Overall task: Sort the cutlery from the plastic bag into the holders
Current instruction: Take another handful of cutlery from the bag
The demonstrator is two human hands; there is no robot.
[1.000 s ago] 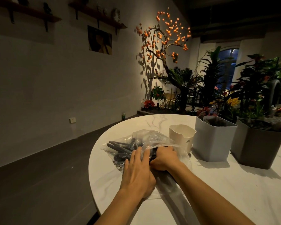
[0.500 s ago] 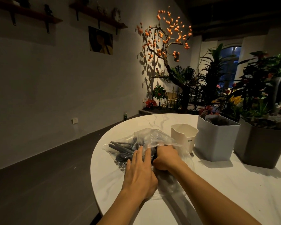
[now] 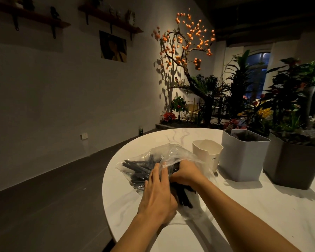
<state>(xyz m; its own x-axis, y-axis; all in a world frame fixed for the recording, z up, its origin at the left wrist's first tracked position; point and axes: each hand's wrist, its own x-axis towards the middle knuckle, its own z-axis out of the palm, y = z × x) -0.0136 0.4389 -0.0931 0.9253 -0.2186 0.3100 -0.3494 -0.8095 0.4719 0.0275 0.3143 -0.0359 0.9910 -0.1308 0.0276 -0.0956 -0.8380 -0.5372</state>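
A clear plastic bag [image 3: 173, 153] lies near the rounded edge of a white marble-patterned table [image 3: 262, 211], with dark cutlery [image 3: 136, 170] piled inside it. The handles point toward the left edge of the table, and a few more dark pieces show under the hands at the bag's near end.

The left hand [image 3: 157, 195] rests on the bag with its fingers stretched flat and relaxed, pressing the plastic down over the cutlery. The right hand [image 3: 186, 174] is just beside it, touching it, with its fingers curled down into the plastic; it grips the bag, and whether it also has cutlery inside that grip cannot be told.

Just right of the bag stands a small cream holder [image 3: 207, 153], upright, with small lettering on its side. Next to it stands a taller grey holder [image 3: 244, 157], with what looks like a fork sticking up at its back left corner. Further right is a dark planter [image 3: 295, 166] full of leafy plants.

Beyond the table, a tree with orange berries [image 3: 185, 39] stands lit against the wall.
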